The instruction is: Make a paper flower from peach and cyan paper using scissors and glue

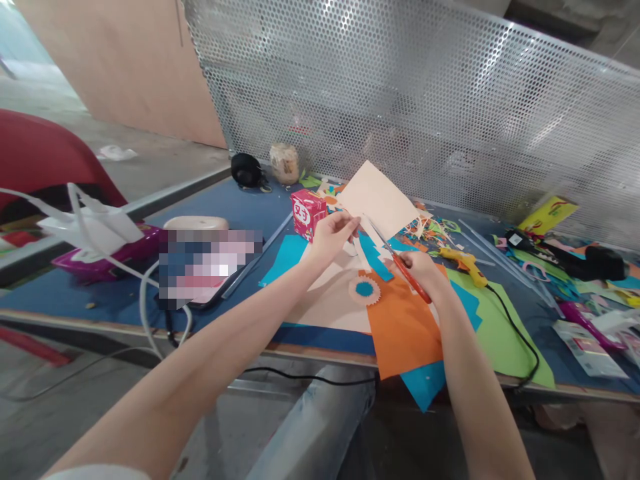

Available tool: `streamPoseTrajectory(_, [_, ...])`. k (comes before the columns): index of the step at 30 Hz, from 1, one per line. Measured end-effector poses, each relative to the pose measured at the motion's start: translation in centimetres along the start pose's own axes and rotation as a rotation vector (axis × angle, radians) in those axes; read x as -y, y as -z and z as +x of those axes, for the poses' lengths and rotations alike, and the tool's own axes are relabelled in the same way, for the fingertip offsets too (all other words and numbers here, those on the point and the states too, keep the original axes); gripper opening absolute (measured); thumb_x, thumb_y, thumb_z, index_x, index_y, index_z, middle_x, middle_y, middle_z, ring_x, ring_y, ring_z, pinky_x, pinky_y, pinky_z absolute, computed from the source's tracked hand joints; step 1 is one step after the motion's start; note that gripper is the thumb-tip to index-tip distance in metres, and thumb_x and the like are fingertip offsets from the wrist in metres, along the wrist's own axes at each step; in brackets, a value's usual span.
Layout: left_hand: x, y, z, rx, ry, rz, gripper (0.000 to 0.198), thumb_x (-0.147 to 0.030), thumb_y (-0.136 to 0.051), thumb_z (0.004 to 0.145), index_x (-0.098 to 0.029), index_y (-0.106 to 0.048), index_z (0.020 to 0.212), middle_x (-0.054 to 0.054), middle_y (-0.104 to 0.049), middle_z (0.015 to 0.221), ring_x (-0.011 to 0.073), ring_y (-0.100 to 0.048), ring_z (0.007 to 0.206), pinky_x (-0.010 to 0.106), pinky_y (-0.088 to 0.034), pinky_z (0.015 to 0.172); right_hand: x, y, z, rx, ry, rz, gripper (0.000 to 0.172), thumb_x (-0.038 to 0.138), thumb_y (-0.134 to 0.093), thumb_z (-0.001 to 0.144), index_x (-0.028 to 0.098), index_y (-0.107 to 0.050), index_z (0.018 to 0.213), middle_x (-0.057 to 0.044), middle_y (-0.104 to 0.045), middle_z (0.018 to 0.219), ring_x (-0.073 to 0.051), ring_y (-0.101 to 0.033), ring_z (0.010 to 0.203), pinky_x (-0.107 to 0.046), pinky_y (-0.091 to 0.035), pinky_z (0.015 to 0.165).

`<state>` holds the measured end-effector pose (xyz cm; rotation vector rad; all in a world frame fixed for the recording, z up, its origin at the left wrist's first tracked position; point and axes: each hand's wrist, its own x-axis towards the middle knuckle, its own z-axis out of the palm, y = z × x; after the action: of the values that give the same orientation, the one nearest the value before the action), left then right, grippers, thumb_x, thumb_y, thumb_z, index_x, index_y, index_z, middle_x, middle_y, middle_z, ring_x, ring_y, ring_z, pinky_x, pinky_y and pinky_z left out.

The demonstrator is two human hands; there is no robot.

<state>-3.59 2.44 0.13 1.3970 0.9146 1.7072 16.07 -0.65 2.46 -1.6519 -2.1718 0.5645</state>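
Left hand [336, 230]: one, above the papers, thumb and fingertips drawn close together; whether they pinched a scrap could not be told.

Right hand [425, 270]: one, fingers closed around the handles of the scissors [407, 270]. The blades pointed away from the person, up toward the left fingertips.

Upper cream sheet [383, 199]: one, beyond both hands, tilted across the back of the table [320, 339].

Blue strip [376, 260]: one, between the hands.

Rosette [365, 289]: one, cream with toothed rim and blue centre, nearer the person than the hands, lying where the lower cream sheet [325, 303] met the orange sheet [407, 337].

Blue sheet [425, 387]: one, jutting from under the orange sheet past the table edge.

Green sheet [523, 347]: one, right of the orange; its front corner also reached the edge.

Box [303, 215]: one, pink, upright, just beside the left hand.

Glue gun [467, 265]: one, yellow, black cord, right of the right hand.

Scraps [433, 228]: many, mixed colours, behind the right hand.

Jar [284, 165]: one, at the back, before a mesh panel [375, 80].
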Motion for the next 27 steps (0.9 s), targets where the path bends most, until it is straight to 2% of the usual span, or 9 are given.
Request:
streamPoseTrajectory(8, [0.06, 0.13, -0.01, 0.017, 0.004, 0.024, 0.024, -0.037, -0.061, 0.071, -0.014, -0.056, 0.064, -0.001, -0.055, 0.052, 0.0059, -0.046, 0.043, 0.019, -0.037, 0.044, -0.07, -0.05, -0.07, -0.019, 0.020, -0.024, 0.046, 0.059, -0.050, 0.067, 0.018, -0.037, 0.051, 0.005, -0.028, 0.049, -0.007, -0.028, 0.046, -0.022, -0.021, 0.044])
streamPoseTrajectory(16, [-0.77, -0.24, -0.56, 0.080, 0.034, 0.045, 0.025, -0.037, -0.061, 0.071, -0.014, -0.054, 0.064, -0.001, -0.055, 0.053, 0.0058, -0.047, 0.044, 0.018, -0.037, 0.044, -0.33, -0.27, 0.13, -0.033, 0.044, -0.012, 0.048, 0.063, -0.051, 0.066, 0.018, -0.039, 0.052, 0.005, -0.029, 0.052, -0.007, -0.027, 0.050, -0.022, -0.021, 0.046])
streamPoseTrajectory(27, [-0.53, -0.21, -0.46, 0.057, 0.046, -0.011, 0.028, -0.039, -0.063, 0.070, -0.014, -0.053, 0.061, -0.001, -0.057, 0.055, 0.0054, -0.048, 0.044, 0.018, -0.037, 0.043, -0.07, -0.12, -0.03, -0.058, 0.048, -0.076, 0.050, 0.063, -0.051, 0.066, 0.018, -0.038, 0.050, 0.005, -0.031, 0.051, -0.007, -0.026, 0.049, -0.022, -0.018, 0.046])
